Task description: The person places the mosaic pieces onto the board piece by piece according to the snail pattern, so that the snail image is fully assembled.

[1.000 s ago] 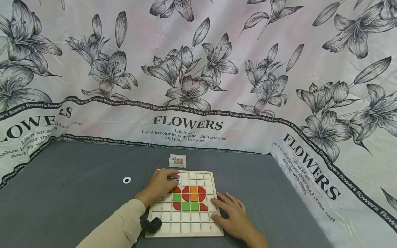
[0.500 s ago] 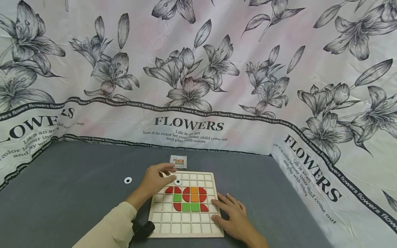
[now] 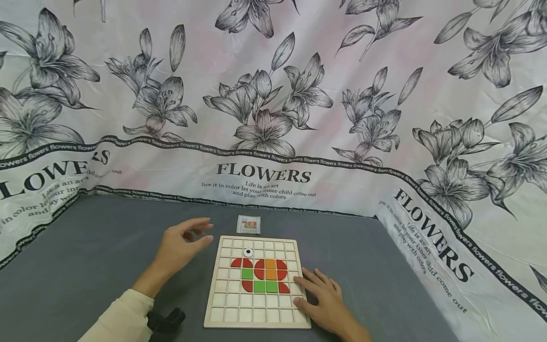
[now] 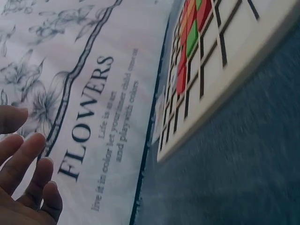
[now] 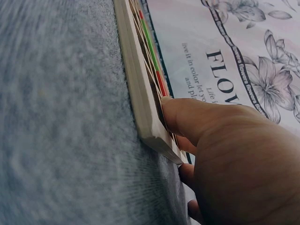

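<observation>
A wooden grid board (image 3: 252, 320) lies flat on the grey cloth, with red, green and orange tiles in its cells. A white disc with a black dot (image 3: 248, 252), like an eye, sits above the red tiles (image 3: 241, 262). My left hand (image 3: 179, 247) hovers left of the board, fingers loosely bent and apart; the left wrist view shows no piece at the visible fingers (image 4: 35, 147). My right hand (image 3: 322, 301) rests at the board's right edge, thumb and index finger on top, the other fingers beside the frame. The right wrist view shows the thumb (image 5: 183, 115) on the rim.
A small picture card (image 3: 249, 224) lies just behind the board, showing a coloured figure on a grid. Grey cloth (image 3: 107, 247) covers the table. A white flower-print curtain (image 3: 273, 114) stands along the back and sides.
My left hand has let go of the eye disc on the board and moved left, off the board. The second eye disc on the cloth is now hidden behind it. My right hand stays put.
</observation>
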Tool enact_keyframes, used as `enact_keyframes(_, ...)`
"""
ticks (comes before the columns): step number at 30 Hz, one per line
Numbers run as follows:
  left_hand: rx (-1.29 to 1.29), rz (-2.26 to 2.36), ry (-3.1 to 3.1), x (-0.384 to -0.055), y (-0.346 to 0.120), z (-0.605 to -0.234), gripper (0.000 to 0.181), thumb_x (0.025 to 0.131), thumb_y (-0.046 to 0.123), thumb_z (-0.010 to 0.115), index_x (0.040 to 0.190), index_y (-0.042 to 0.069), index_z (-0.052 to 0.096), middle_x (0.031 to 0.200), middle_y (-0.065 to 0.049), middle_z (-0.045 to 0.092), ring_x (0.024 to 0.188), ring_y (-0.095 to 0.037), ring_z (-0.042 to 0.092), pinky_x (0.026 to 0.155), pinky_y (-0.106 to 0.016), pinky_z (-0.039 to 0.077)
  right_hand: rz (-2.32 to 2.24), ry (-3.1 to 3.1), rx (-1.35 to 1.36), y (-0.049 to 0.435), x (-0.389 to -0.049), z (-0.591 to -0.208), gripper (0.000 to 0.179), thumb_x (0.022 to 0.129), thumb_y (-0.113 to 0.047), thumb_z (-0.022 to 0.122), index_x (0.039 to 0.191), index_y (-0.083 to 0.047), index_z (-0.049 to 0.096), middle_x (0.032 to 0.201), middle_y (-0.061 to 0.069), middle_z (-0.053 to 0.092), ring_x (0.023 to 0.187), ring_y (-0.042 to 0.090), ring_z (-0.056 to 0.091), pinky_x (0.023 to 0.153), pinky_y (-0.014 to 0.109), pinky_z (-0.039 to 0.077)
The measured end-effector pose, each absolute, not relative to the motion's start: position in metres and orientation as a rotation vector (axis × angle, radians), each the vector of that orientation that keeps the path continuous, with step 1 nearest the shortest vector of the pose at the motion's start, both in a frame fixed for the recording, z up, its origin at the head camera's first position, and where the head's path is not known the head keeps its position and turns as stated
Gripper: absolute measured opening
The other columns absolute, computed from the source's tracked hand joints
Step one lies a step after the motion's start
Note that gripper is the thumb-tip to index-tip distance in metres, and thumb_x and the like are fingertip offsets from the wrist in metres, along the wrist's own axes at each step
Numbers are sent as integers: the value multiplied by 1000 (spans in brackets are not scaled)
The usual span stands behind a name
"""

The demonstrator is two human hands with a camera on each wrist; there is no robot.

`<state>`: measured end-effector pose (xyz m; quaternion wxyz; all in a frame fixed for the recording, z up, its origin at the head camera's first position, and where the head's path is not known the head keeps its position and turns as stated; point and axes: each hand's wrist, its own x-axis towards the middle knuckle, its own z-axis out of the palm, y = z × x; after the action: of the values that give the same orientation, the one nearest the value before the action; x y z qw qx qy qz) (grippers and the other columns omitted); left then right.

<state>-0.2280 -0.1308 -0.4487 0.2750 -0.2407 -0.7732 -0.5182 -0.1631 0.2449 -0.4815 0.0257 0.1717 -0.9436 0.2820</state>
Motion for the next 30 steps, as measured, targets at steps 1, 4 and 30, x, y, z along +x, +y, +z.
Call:
enact_keyframes(1, -625, -1405, -2075, -225, -134, -447, 38, 84, 10, 76, 121, 11, 67, 103, -3, 71, 85, -19, 57, 66, -23, 43, 870, -2918, 527, 245, -163, -482, 51, 90, -49, 63, 130, -18, 64, 144, 9, 46, 135, 42, 29, 98, 70, 12)
enact_keyframes(4, -596, -1408, -2080, -221, -145, -450, 40, 82, 5, 75, 121, 9, 67, 103, -1, 71, 86, -21, 57, 67, -22, 43, 868, -2915, 525, 245, -163, -483, 51, 90, -50, 63, 130, -18, 64, 144, 8, 46, 135, 42, 29, 98, 69, 12)
enact_keyframes(30, -156, -1222, -2592, -221, -186, -485, 60, 82, 4, 72, 138, 4, 51, 116, -14, 66, 117, -41, 49, 92, -60, 36, 821, -2912, 524, 245, -164, -483, 51, 89, -51, 62, 130, -20, 64, 144, 7, 46, 135, 41, 29, 99, 68, 14)
